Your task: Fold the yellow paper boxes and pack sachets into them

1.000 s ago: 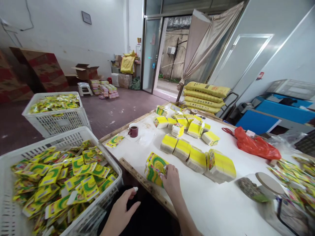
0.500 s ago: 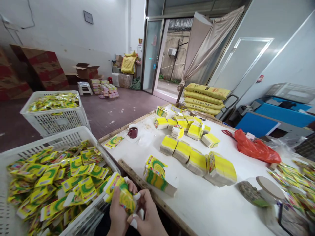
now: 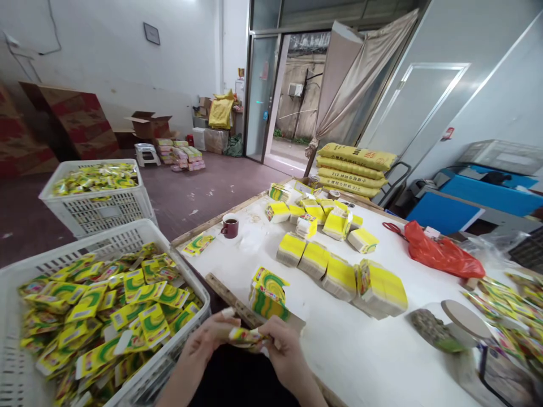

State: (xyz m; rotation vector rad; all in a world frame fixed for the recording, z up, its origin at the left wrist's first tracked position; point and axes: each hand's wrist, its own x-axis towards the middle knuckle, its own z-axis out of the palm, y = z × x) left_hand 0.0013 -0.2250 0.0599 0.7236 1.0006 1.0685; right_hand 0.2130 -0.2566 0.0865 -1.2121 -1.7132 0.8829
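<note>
One flat packet [image 3: 248, 336] between both hands, edge-on.

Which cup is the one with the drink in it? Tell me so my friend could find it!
Look at the big white table and follow its wooden edge toward the doorway. Near that far left corner stands a small dark red mug with a dark drink inside. It is the only cup there; its neighbours are flat yellow-green packets.

The small packet [image 3: 247, 336] looks like shiny, smooth printed paper. The near basket [image 3: 127, 232] is white plastic with holes, a bit dull. The tabletop [image 3: 373, 350] is covered in flat white, matt sheet, with a rough wooden edge [image 3: 231, 297]. The red bag [image 3: 441, 254] is thin, glossy, crinkled plastic. The mug [image 3: 230, 227] looks smooth and shiny.
</note>
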